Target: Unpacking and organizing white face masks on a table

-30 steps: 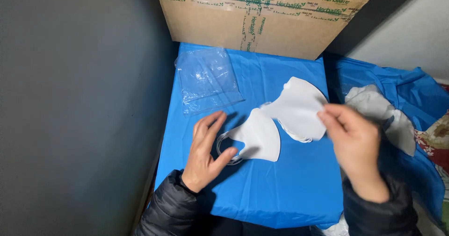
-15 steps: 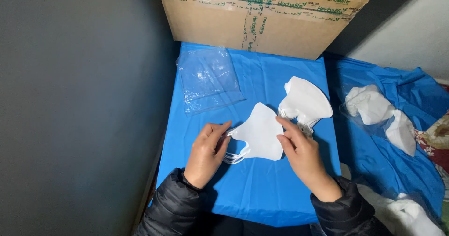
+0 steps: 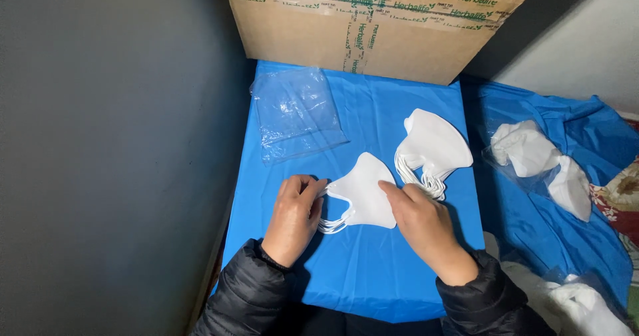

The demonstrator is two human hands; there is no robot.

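Observation:
A small stack of folded white face masks [image 3: 363,193] lies on a blue sheet [image 3: 373,276] over a small table. My left hand [image 3: 293,216] pinches the stack's left corner by the ear loops. My right hand [image 3: 419,223] presses its fingertips on the stack's right edge. A second, taller pile of white masks [image 3: 432,146] rests just beyond my right hand, loops hanging at its near side. A clear plastic bag [image 3: 293,113] lies flat at the far left of the sheet.
A taped cardboard box [image 3: 373,23] stands at the back edge. A dark wall [image 3: 113,143] runs along the left. On blue cloth to the right lie bagged white masks [image 3: 539,160]; more white ones [image 3: 586,306] sit at the bottom right.
My right hand set down the mask pile it was lifting at the right and came onto the near stack. My left hand shifted to the stack's left corner.

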